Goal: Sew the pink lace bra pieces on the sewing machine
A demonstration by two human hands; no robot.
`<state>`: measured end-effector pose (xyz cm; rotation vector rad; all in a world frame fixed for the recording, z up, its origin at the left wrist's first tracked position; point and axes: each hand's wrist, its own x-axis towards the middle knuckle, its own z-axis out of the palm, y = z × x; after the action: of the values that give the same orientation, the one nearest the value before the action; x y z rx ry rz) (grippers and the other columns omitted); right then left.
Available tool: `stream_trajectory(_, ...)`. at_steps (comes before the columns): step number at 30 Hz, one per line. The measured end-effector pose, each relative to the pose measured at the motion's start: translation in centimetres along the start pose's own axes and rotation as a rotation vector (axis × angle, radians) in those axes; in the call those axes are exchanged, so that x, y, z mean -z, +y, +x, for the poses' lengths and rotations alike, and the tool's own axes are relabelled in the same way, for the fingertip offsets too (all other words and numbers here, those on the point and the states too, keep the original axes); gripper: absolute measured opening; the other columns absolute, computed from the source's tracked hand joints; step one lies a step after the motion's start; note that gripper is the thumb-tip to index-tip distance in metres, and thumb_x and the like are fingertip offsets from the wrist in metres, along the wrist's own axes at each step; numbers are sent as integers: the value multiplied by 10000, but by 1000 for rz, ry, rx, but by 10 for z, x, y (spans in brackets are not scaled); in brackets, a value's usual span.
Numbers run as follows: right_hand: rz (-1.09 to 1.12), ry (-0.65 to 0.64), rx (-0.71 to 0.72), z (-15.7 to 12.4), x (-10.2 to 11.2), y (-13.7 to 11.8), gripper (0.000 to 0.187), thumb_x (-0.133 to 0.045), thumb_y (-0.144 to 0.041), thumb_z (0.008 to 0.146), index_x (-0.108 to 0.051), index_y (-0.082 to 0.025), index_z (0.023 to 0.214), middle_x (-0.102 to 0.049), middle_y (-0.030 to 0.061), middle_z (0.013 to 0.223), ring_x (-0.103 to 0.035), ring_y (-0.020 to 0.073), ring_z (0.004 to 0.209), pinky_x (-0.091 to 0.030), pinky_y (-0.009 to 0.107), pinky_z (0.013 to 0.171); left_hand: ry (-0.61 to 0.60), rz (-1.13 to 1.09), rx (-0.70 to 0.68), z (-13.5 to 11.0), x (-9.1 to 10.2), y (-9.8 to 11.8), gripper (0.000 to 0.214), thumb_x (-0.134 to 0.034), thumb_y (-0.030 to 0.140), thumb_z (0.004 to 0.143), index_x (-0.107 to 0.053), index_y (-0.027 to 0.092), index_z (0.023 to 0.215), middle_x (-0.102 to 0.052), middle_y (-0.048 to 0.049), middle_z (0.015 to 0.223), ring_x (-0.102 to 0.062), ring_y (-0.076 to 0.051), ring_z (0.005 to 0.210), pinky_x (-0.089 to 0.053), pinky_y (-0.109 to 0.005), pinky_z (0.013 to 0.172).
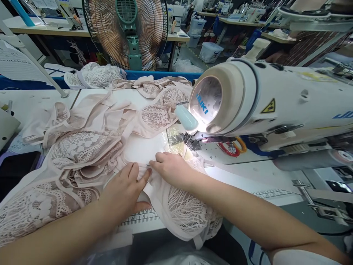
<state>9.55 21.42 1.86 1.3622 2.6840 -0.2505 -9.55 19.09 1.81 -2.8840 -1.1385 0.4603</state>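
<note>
As the head view looks down over the desk [238,178], the left hand [124,189] rests with its fingers bent on pale pink fabric and its thumb set apart from the index finger; whether those fingers grip the fabric or only press it cannot be told. The right hand [171,168] is nearly closed, its thumb and fingertips drawn together on an edge of a pale pink lace bra [187,211], just beside the left index fingertip. The bra lies under and below the right wrist, between the two forearms, with one lace cup spread near the front edge of the desk and its lower part hanging over that edge. Its upper end reaches close to the presser foot [191,141] of the white Juki sewing machine [289,95]. A printed ruler [140,218] shows beneath the left thumb. Left of the hands lies a heap of similar lace bras [79,147], and more are spread behind, below a big floor fan [127,33]. A pale green oval piece [186,117] sits beside the machine's lit end.
</note>
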Motion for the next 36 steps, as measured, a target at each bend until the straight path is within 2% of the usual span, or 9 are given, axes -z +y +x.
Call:
stream_trajectory(7, -47, -12, 56, -12, -9, 10, 269, -445, -79, 848, -632, -144, 1030, -575, 82, 850, -490, 190, 686, -263, 299, 553, 59, 26, -19, -2, -7, -2, 868, -683, 643, 708, -456, 173, 1402, -521, -283, 1287, -491, -435, 1200, -521, -511, 846)
stream_trajectory(13, -28, -23, -30, -27, -4, 14, 252, -427, -65, 845, -658, -142, 911, -559, 78, 788, -418, 169, 626, -217, 297, 531, 62, 31, -23, 0, -6, -2, 863, -688, 634, 709, -457, 171, 1399, -530, -296, 1273, -503, -448, 1185, -532, -519, 810)
stream_trajectory(17, -14, 44, -137, -33, -6, 16, 259, -411, -102, 879, -662, -143, 929, -536, 62, 748, -374, 161, 610, -180, 298, 515, 42, 22, -14, -1, -2, -1, 838, -680, 618, 729, -448, 179, 1405, -533, -291, 1272, -505, -440, 1185, -540, -510, 794)
stream_trajectory(19, 7, 86, -151, -31, -8, 15, 283, -388, -135, 905, -659, -145, 988, -529, 56, 743, -366, 162, 609, -176, 298, 512, 36, 17, -11, -1, -1, 0, 844, -687, 618, 721, -449, 183, 1404, -533, -287, 1275, -503, -438, 1189, -538, -511, 803)
stream_trajectory(23, 38, 118, -62, -17, -8, 10, 281, -399, -138, 899, -654, -158, 1015, -538, 57, 775, -391, 167, 631, -200, 298, 524, 41, 12, -3, -1, 0, 0, 869, -711, 622, 691, -466, 173, 1394, -530, -285, 1277, -506, -427, 1189, -513, -519, 869)
stream_trajectory(30, 44, -3, -31, 2, 1, -1, 232, -458, -123, 879, -642, -170, 1013, -555, 70, 851, -474, 168, 690, -214, 274, 497, 45, 17, -22, -1, -1, -1, 901, -694, 642, 695, -449, 143, 1403, -547, -279, 1244, -508, -424, 1176, -523, -505, 846)
stream_trajectory(36, 28, -4, 4, -3, 0, 5, 232, -462, -109, 868, -647, -153, 1000, -574, 78, 846, -495, 176, 696, -241, 289, 524, 95, 26, -34, -2, -6, -2, 895, -708, 641, 679, -467, 158, 1393, -550, -282, 1232, -512, -442, 1157, -527, -510, 803)
